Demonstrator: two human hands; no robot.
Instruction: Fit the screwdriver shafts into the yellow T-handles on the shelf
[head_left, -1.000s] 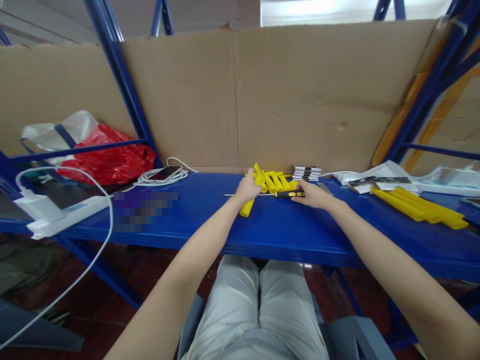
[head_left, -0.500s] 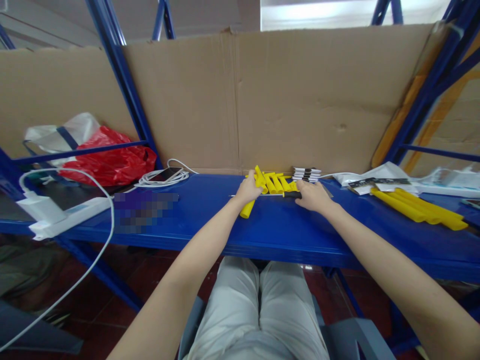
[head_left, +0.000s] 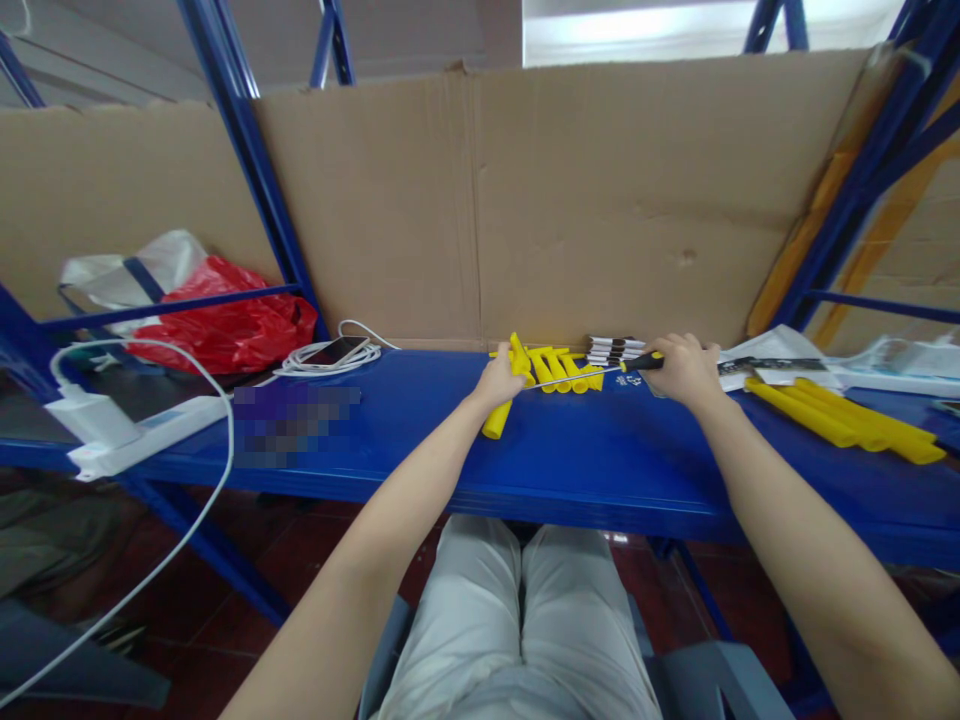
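In the head camera's view, a person in pale trousers (head_left: 517,620) sits at a blue table (head_left: 600,460), both bare hands out over its far half. The left hand (head_left: 501,378) grips a yellow tube (head_left: 496,420), its fingers wrapped around the middle so that one end shows above the hand and the other slants down toward the near edge. The right hand (head_left: 684,368), farther along the table, has its fingers closed on the dark handle of a screwdriver (head_left: 634,363); how each finger sits on the grip cannot be told. The tool's slim metal shaft points left, sloping slightly down toward the held tube, though whether its tip touches the tube is too small to tell. Behind the shaft, between the two hands, short yellow pieces (head_left: 561,372) lie side by side in a slanting row. A small stack of black-and-white items (head_left: 613,350) stands just beyond them, near the cardboard panel (head_left: 600,200) that backs the table. To the right of the right hand, longer yellow tubes (head_left: 840,420) lie together in front of a white plastic package (head_left: 787,345). Well apart on the left are a coiled white cable (head_left: 300,363) with a dark phone (head_left: 341,349) beside it, a crumpled red bag (head_left: 232,315) and a white power strip (head_left: 161,430) with a charger (head_left: 94,420) plugged in.
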